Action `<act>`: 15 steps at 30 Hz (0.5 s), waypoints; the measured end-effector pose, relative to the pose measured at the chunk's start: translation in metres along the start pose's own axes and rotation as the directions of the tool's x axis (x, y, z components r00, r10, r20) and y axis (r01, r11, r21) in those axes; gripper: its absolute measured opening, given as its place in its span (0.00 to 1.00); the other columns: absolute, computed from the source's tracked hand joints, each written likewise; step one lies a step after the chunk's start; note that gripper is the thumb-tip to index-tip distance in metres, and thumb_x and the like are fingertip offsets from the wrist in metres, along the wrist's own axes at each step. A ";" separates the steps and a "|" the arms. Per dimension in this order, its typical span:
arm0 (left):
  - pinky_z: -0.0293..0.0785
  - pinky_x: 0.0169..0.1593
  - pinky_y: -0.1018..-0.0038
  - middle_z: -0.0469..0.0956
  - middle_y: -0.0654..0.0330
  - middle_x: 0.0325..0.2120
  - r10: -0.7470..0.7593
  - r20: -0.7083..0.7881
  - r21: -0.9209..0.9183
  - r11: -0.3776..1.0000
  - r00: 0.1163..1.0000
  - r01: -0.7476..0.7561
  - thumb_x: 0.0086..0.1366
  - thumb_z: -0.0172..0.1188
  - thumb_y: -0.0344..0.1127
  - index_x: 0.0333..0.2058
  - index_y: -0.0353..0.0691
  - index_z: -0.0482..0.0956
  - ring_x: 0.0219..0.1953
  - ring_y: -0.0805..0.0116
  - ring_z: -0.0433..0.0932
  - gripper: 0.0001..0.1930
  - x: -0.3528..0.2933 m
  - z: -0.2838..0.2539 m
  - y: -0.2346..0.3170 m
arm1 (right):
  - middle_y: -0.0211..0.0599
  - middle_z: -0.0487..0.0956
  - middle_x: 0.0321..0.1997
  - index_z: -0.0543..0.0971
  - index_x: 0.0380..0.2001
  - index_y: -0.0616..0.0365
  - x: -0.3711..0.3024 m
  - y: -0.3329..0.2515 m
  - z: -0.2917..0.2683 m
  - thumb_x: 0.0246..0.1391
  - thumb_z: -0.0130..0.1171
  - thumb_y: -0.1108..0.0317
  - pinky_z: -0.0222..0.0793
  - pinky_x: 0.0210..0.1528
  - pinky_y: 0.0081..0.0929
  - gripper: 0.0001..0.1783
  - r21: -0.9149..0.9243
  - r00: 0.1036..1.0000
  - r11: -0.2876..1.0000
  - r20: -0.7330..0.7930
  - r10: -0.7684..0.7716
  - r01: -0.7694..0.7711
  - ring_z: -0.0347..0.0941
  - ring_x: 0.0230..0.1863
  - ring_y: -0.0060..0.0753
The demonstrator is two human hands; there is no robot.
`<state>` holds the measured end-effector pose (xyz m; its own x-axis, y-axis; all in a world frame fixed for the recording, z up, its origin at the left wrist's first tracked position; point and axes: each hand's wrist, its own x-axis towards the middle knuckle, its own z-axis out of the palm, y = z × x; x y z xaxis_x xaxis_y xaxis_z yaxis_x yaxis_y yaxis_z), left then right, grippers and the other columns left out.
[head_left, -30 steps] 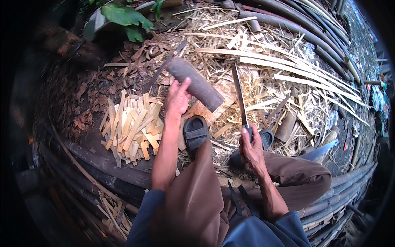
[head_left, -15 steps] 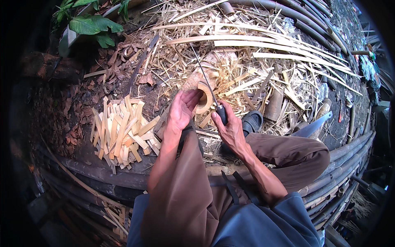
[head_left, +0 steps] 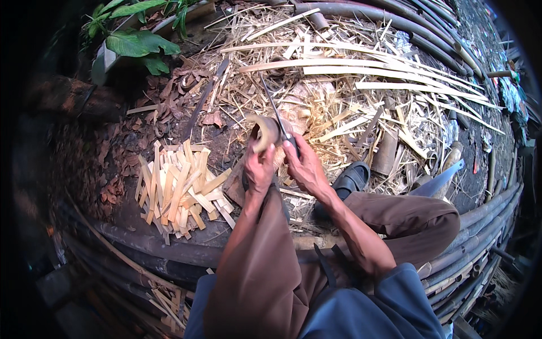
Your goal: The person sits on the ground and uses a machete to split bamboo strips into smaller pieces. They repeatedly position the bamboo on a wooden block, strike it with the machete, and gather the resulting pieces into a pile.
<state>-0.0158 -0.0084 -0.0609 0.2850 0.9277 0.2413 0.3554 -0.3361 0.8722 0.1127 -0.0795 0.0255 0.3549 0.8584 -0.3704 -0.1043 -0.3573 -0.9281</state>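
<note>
Cannot make out the rim of the blurred bamboo tube (head_left: 271,134), nor the finger placement of the left hand (head_left: 260,172). Cannot see much of the knife handle (head_left: 292,142) inside the right hand (head_left: 305,168), nor the lower end of the saw (head_left: 441,180) behind the brown trousers (head_left: 415,222).

1. The left forearm (head_left: 240,223) is stretched forward along the outer side of the left leg (head_left: 262,243).
2. The left hand (head_left: 261,172) is raised ahead of the left knee, its fingers pointed away from the body and partly blurred, bent as in a hold.
3. The right forearm (head_left: 358,231) is angled forward and leftward, and is passed over the right leg (head_left: 415,226), which is folded with its knee turned outward.
4. The right hand (head_left: 306,172) is closed in a firm grip, its back partly turned upward.
5. Both hands are held just beside each other.
</note>
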 end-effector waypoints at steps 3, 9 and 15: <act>0.71 0.29 0.75 0.80 0.58 0.31 -0.204 -0.262 -0.385 0.918 0.943 0.092 0.69 0.62 0.46 0.38 0.38 0.80 0.30 0.74 0.75 0.14 0.038 -0.011 0.005 | 0.31 0.74 0.26 0.71 0.61 0.57 -0.029 0.022 -0.027 0.68 0.51 0.52 0.67 0.29 0.26 0.26 -0.127 0.991 0.986 0.068 0.116 -0.107 0.69 0.26 0.22; 0.78 0.44 0.73 0.79 0.64 0.37 -0.342 0.097 -0.781 0.556 0.935 0.285 0.69 0.63 0.42 0.44 0.38 0.77 0.39 0.74 0.79 0.14 0.072 -0.053 -0.005 | 0.23 0.71 0.24 0.74 0.56 0.61 -0.062 0.079 -0.075 0.65 0.57 0.56 0.61 0.26 0.19 0.23 0.041 0.925 0.973 -0.303 0.228 -0.226 0.66 0.25 0.15; 0.78 0.44 0.73 0.81 0.62 0.42 -0.311 0.194 -0.707 0.614 0.930 0.352 0.66 0.66 0.43 0.48 0.39 0.76 0.40 0.74 0.80 0.18 0.081 -0.038 -0.007 | 0.23 0.70 0.24 0.72 0.60 0.57 -0.058 0.008 -0.072 0.67 0.54 0.58 0.63 0.29 0.21 0.23 -0.154 0.970 0.982 -0.231 0.072 -0.109 0.65 0.26 0.16</act>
<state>-0.0292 0.0759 -0.0315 0.3271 0.9361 -0.1294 -0.3105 0.2357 0.9209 0.1586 -0.1585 0.0423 0.5514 0.7223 -0.4175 0.0017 -0.5014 -0.8652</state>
